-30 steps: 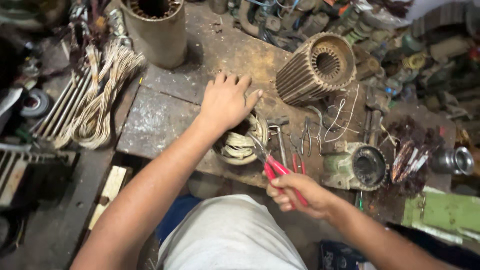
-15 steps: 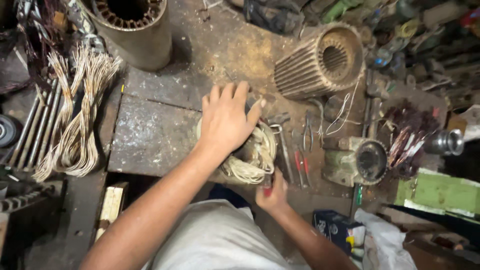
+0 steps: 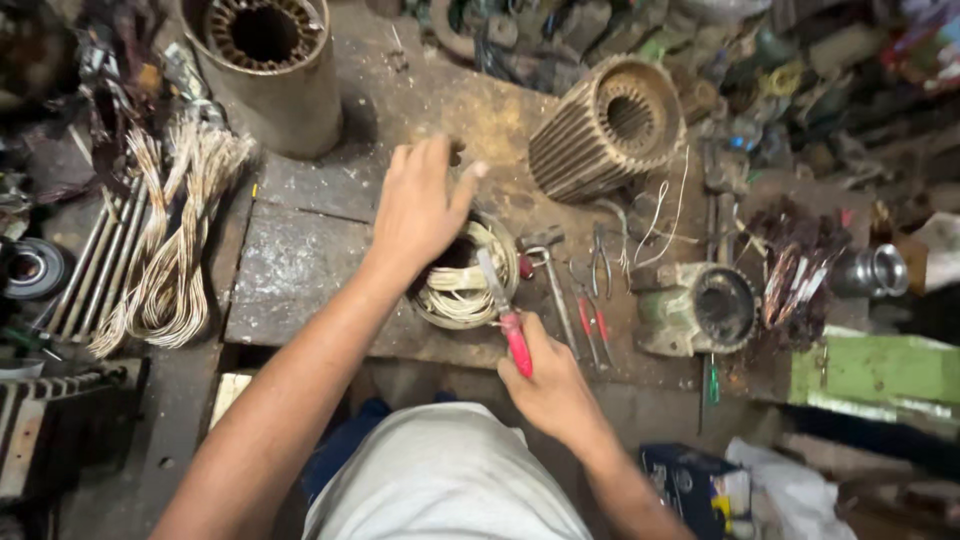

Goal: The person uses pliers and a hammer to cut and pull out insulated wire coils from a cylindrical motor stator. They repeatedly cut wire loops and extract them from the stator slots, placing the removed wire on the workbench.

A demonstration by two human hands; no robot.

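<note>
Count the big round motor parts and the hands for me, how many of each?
Finned cores: 1
Smooth cylinder: 1
Green housing: 1
Wound stator: 1, under the left hand
Hands: 2; the right hand holds red pliers
Total: 6

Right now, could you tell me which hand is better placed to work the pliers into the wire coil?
The right hand, probably: it already grips the red-handled pliers, whose tip reaches the wire coil. The left hand lies spread over the coil's top, steadying it.

Dim warm light w/ soft shadows, slight motion blur, dark defocused edges & corners.
</note>
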